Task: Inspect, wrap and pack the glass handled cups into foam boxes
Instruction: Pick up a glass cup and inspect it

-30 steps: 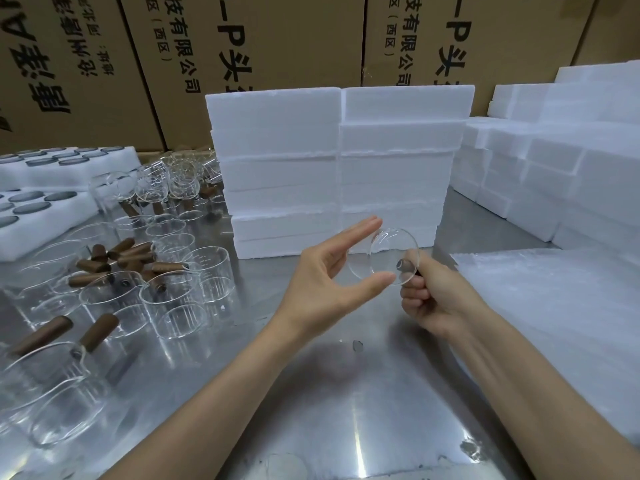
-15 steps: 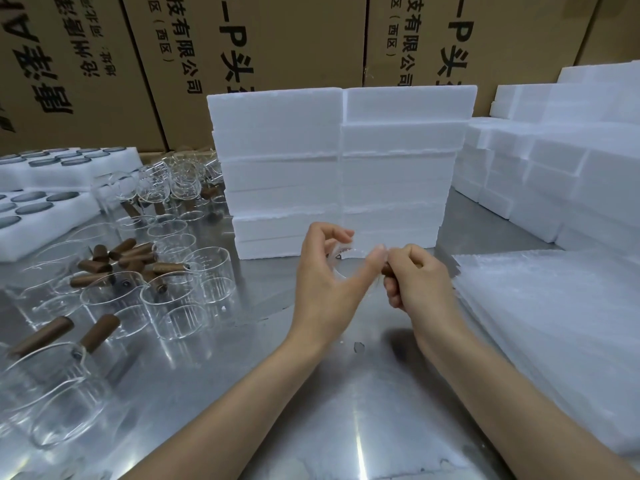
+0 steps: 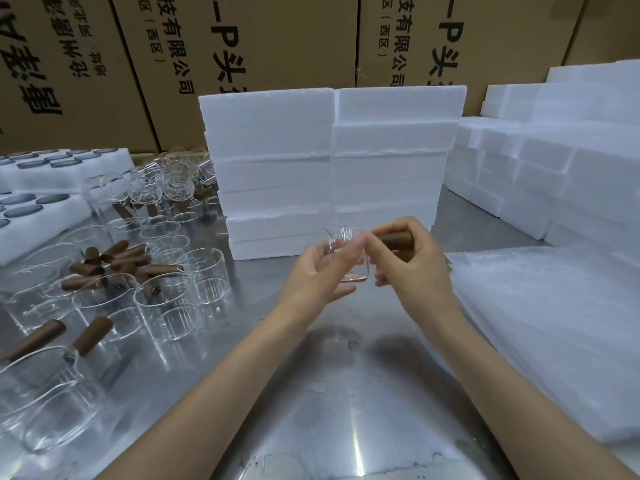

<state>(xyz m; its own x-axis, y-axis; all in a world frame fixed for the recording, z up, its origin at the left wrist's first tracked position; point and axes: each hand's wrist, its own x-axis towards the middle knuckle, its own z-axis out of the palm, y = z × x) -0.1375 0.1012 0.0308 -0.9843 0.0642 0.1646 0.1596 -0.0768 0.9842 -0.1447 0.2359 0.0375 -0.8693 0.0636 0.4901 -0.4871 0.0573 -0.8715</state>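
A clear glass cup (image 3: pixel 349 252) with a brown wooden handle (image 3: pixel 394 239) is held above the steel table, in front of the foam stack. My right hand (image 3: pixel 407 261) grips the handle, fingers curled round it. My left hand (image 3: pixel 320 271) holds the glass body between thumb and fingers; much of the glass is hidden behind both hands. A stack of white foam boxes (image 3: pixel 329 168) stands just behind the cup.
Several more glass cups with brown handles (image 3: pixel 138 289) crowd the left of the steel table (image 3: pixel 346 393). Foam trays with grey discs (image 3: pixel 41 188) lie far left. A pile of white foam wrap sheets (image 3: pixel 554 323) lies right; more foam boxes (image 3: pixel 554 168) and cardboard cartons (image 3: pixel 242 46) stand behind.
The cup has been turned: a second ago its round face pointed at me, now it lies sideways with the brown handle showing in my right hand. Both hands have closed in round it.
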